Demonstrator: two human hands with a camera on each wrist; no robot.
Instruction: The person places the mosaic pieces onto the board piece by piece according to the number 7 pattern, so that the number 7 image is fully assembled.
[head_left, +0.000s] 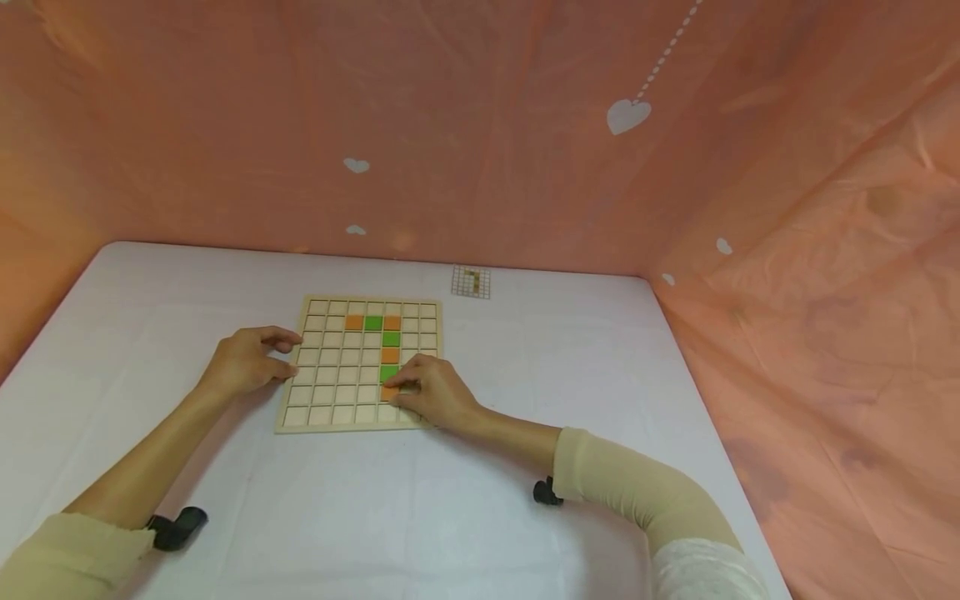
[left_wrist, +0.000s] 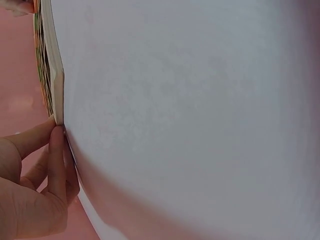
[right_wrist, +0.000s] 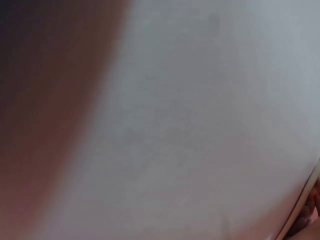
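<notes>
A square wooden grid board [head_left: 322, 423] lies on the table in the head view. Orange and green tiles form a short row near its far side, then a column toward me, with a green tile [head_left: 388, 372] second from the near end. My right hand [head_left: 442, 398] has its thumb and index finger around the orange tile [head_left: 389, 393] at the column's near end. Against the board's left edge rest the separated thumb and fingers of my left hand [head_left: 243, 362]. The left wrist view shows that hand [left_wrist: 37, 195] touching the board's side [left_wrist: 56, 90].
A small card [head_left: 471, 282] with a printed grid and coloured squares lies beyond the board's far right corner. White cloth covers the table [head_left: 360, 517]. Orange curtains [head_left: 480, 125] with white hearts hang behind and at the sides.
</notes>
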